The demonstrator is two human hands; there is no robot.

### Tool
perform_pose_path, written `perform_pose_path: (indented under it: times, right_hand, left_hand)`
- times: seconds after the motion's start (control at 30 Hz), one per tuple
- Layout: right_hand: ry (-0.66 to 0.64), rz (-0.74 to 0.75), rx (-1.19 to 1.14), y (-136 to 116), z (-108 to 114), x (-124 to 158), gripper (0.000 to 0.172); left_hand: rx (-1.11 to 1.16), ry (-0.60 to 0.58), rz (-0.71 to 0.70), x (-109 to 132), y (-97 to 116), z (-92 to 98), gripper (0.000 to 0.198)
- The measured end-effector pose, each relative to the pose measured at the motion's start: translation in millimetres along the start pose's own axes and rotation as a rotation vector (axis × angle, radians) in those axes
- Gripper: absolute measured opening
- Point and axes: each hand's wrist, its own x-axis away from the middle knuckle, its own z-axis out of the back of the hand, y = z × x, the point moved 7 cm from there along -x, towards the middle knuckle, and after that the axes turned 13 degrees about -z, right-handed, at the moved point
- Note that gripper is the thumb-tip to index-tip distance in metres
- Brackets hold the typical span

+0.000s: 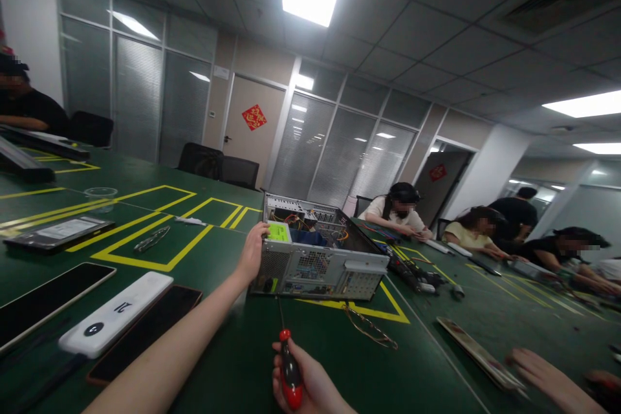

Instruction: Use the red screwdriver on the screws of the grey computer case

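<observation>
Gripping the near top corner of an open grey metal desktop computer case [315,259], the left hand [253,252] has its fingers curled over the edge beside a green label. That case lies on its side on the dark green bench [252,349] inside a yellow taped outline, its side panel already off and its wiring exposed. Closed around the handle of a red-and-black screwdriver [290,369], the right hand [310,388] points the thin shaft toward the case's rear panel, the tip just short of it. I would judge the work well begun, though the internal parts look mostly in place. Another person's hand [543,375] rests on the bench at lower right.
</observation>
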Motion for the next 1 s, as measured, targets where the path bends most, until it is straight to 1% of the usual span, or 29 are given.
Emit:
perform_pose_path:
  times: [0.1,0.2,0.3,0.53,0.6,0.77,0.83,0.9,1.0]
  right_hand:
    - [-0.024,-0.031,0.019,-0.2,0.3,2.1,0.042]
    - [-0.055,-0.039,0.025,-1.7,0.9,4.0,0.037]
    - [-0.027,-0.05,0.069,0.1,1.1,5.2,0.036]
    - [0.018,0.007,0.027,0.9,-4.4,4.8,0.047]
    - [0.016,0.014,0.014,-0.9,-4.4,3.9,0.048]
    - [-0.001,-0.021,0.026,-3.4,-0.9,1.4,0.049]
    - [-0.01,-0.001,0.022,-5.1,0.1,1.3,0.051]
    - [-0.011,0.016,0.038,-5.5,0.5,1.2,0.046]
    - [0.018,0.04,0.049,-6.0,2.3,0.7,0.02]
  left_hand:
    - [0.007,0.01,0.005,-0.3,0.5,0.3,0.045]
    - [0.011,0.009,0.006,-0.4,0.6,0.1,0.045]
    - [0.006,0.012,-0.007,-0.4,1.0,0.4,0.048]
    - [-0.004,0.007,-0.017,-0.6,2.4,0.3,0.046]
    - [-0.003,0.004,-0.01,-0.8,2.6,0.4,0.046]
    - [-0.006,-0.004,0.006,-1.2,3.1,1.0,0.046]
    - [-0.003,-0.01,0.009,-1.3,3.8,0.8,0.047]
    - [0.002,-0.011,0.01,-1.4,4.5,0.8,0.048]
    - [0.008,-0.011,0.012,-1.8,4.6,0.7,0.049]
